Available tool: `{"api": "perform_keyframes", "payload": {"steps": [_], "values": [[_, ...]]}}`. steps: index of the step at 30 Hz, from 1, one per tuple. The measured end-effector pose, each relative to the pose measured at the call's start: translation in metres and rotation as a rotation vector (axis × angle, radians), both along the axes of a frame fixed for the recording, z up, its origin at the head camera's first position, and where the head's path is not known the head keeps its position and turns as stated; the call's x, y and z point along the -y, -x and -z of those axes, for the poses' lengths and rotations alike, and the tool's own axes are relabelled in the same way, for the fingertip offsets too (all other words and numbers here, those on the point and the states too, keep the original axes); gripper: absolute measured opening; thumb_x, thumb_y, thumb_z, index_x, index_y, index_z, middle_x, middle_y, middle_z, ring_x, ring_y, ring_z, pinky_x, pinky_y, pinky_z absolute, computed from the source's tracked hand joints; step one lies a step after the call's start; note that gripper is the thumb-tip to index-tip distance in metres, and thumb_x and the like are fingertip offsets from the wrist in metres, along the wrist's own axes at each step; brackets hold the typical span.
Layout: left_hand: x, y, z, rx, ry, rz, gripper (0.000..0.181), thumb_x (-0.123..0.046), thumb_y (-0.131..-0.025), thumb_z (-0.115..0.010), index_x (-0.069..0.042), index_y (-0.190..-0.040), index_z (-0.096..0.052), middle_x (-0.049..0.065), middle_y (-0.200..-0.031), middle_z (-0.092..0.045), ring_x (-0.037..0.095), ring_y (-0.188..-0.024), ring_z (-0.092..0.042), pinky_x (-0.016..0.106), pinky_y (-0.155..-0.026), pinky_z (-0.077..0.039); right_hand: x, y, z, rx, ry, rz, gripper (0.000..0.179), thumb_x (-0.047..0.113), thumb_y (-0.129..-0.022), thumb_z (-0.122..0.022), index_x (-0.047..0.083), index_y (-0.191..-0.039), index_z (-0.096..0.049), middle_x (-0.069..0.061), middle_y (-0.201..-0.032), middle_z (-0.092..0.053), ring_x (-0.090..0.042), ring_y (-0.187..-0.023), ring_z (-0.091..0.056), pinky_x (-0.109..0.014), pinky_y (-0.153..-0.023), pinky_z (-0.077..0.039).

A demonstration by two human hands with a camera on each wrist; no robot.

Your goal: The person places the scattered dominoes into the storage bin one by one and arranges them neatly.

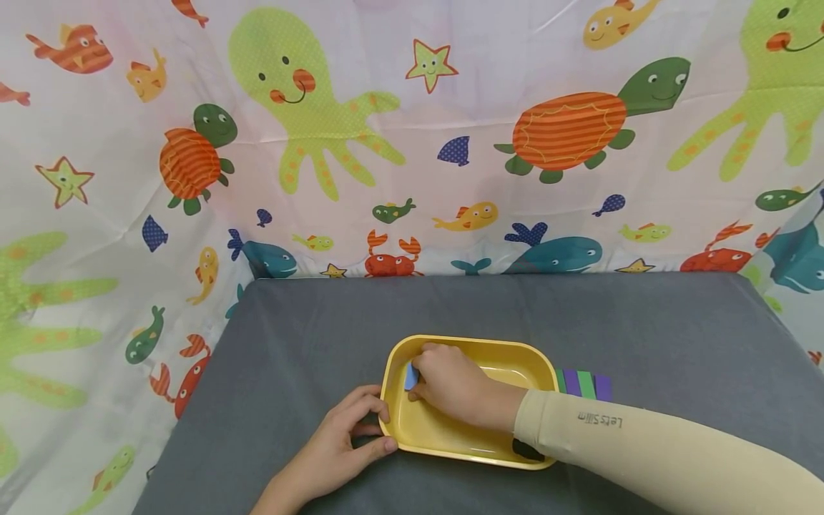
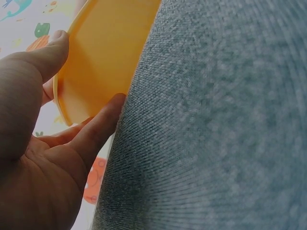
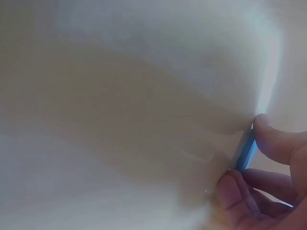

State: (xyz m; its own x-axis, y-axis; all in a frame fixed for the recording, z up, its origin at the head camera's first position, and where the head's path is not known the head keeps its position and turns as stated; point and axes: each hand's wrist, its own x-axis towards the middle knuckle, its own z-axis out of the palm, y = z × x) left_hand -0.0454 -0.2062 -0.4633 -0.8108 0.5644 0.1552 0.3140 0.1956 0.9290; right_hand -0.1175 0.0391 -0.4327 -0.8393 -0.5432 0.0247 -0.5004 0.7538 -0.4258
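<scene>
A yellow rounded-corner plastic container (image 1: 466,452) sits on the grey cloth. Inside its left end, my right hand (image 1: 450,383) pinches a small flat blue block (image 1: 411,377) between thumb and fingertips. In the right wrist view, the blue block (image 3: 246,151) stands on edge between the thumb and the bent fingers, close over the container's floor. My left hand (image 1: 335,443) grips the container's left end, its thumb by the near corner and its fingers at the rim. Seen from the left wrist, the left hand's fingers lie along the container's outer wall (image 2: 105,52).
Right of the container, a row of green and purple strips (image 1: 584,384) lies on the grey cloth (image 1: 309,322), partly hidden by the right sleeve (image 1: 599,429). A white curtain (image 1: 412,164) with sea animals stands behind and at the sides.
</scene>
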Motion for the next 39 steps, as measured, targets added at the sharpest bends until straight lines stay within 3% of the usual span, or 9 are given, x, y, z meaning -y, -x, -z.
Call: {"api": "perform_keyframes", "payload": {"steps": [9, 20, 31, 39], "values": [[-0.005, 0.003, 0.000, 0.000, -0.004, 0.007, 0.027, -0.015, -0.100, -0.082, -0.011, -0.118, -0.063, 0.016, -0.148, -0.056, 0.036, -0.129, -0.064, 0.039, -0.093, -0.064, -0.007, 0.002, 0.000, 0.012, 0.003, 0.014, 0.030, 0.031, -0.085, -0.098, 0.014, -0.086, -0.073, 0.005, -0.071, -0.050, -0.015, -0.071, -0.051, -0.030, -0.066, -0.046], [-0.005, 0.003, 0.002, -0.012, 0.008, -0.001, 0.027, -0.016, -0.099, -0.083, -0.016, -0.117, -0.064, 0.013, -0.150, -0.056, 0.033, -0.131, -0.064, 0.038, -0.093, -0.064, -0.010, 0.004, -0.002, 0.037, 0.045, 0.002, 0.030, 0.033, -0.086, -0.097, 0.011, -0.094, -0.078, 0.008, -0.072, -0.055, -0.014, -0.072, -0.054, -0.027, -0.067, -0.048], [-0.004, 0.001, 0.001, -0.009, 0.034, -0.008, 0.029, -0.017, -0.098, -0.083, -0.024, -0.116, -0.063, 0.008, -0.150, -0.056, 0.029, -0.131, -0.064, 0.038, -0.093, -0.064, -0.018, 0.005, -0.014, 0.119, 0.126, -0.048, 0.035, 0.029, -0.090, -0.094, 0.005, -0.111, -0.081, -0.002, -0.086, -0.068, -0.013, -0.074, -0.056, -0.027, -0.068, -0.048], [0.000, -0.001, 0.001, 0.010, 0.063, -0.037, 0.027, -0.018, -0.099, -0.083, -0.026, -0.116, -0.062, 0.007, -0.150, -0.056, 0.030, -0.131, -0.063, 0.038, -0.092, -0.064, -0.023, 0.010, -0.030, 0.088, 0.247, -0.075, 0.040, 0.029, -0.090, -0.094, 0.003, -0.118, -0.082, -0.004, -0.095, -0.074, -0.015, -0.079, -0.063, -0.027, -0.069, -0.054]]}}
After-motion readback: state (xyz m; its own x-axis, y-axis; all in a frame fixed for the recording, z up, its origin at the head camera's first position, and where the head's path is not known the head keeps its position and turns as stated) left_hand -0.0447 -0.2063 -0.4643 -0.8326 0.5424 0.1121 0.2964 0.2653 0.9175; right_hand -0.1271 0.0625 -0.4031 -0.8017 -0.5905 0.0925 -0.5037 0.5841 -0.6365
